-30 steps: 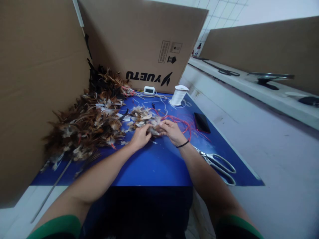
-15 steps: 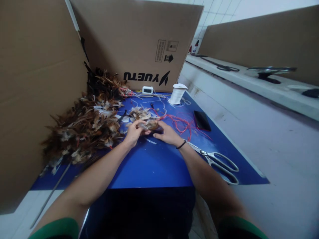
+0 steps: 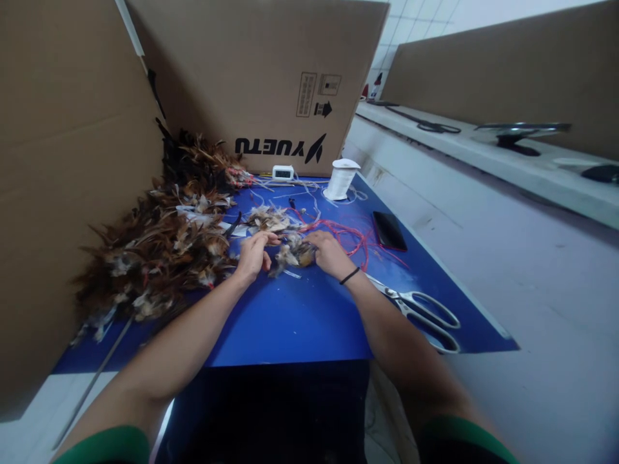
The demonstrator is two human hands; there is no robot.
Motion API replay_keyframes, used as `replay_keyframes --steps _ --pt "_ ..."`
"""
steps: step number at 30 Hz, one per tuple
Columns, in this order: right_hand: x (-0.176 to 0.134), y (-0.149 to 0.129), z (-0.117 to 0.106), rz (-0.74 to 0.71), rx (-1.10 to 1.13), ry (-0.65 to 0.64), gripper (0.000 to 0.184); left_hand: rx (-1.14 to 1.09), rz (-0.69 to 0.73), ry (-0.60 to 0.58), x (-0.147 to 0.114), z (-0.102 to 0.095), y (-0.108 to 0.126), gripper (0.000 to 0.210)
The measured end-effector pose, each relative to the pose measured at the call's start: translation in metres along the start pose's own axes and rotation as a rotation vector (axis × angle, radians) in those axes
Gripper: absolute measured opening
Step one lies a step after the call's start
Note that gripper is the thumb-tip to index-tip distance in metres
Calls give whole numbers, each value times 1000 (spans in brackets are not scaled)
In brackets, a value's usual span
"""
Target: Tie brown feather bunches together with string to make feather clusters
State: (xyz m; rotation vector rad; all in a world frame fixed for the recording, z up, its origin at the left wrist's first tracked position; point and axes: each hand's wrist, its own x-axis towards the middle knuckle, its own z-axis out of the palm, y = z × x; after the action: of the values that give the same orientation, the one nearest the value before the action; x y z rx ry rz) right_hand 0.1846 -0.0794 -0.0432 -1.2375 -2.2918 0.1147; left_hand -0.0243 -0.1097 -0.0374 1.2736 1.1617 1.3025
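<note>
A small tuft of grey and brown feathers (image 3: 289,253) is between my hands, low over the blue tabletop (image 3: 294,322). My left hand (image 3: 254,256) is just left of the tuft, its thumb and fingers apart and holding nothing. My right hand (image 3: 331,254), with a dark band on the wrist, has its bent fingers closed at the tuft's right side; its thumb is mostly hidden. A loose pile of pale feathers (image 3: 268,219) lies just beyond my fingers. Pink-red string (image 3: 355,238) is tangled behind my right hand.
Bundled brown feathers (image 3: 164,251) heap up on the left against the cardboard (image 3: 58,161). Scissors (image 3: 416,309) lie by my right forearm. Farther back are a black phone (image 3: 389,231), a white spool (image 3: 341,180) and a small digital display (image 3: 283,173). A thin rod (image 3: 91,386) juts over the left edge.
My left hand has let go of the feather tuft and moved slightly left, its fingers opening. The tuft now spreads out more, beside my right hand. The view has shifted a little.
</note>
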Motion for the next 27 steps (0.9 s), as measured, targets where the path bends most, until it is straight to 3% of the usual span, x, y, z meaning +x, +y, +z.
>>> replay_keyframes --steps 4,7,10,15,20,27 --pt "2 -6 -8 7 17 130 49 106 81 92 1 1 -4 29" --pt "2 -20 -14 -23 42 234 35 214 130 147 3 -1 -9 19" --pt "-1 -36 -13 -56 48 148 13 340 182 179 5 -3 -13 18" --pt "-5 -42 0 -46 -12 -91 14 426 209 203 5 -5 -13 16" --pt "-3 -38 -4 -2 71 -85 11 421 196 186 5 -6 -11 16" --pt "0 -25 -18 232 369 -50 12 590 287 88 5 -9 -3 12"
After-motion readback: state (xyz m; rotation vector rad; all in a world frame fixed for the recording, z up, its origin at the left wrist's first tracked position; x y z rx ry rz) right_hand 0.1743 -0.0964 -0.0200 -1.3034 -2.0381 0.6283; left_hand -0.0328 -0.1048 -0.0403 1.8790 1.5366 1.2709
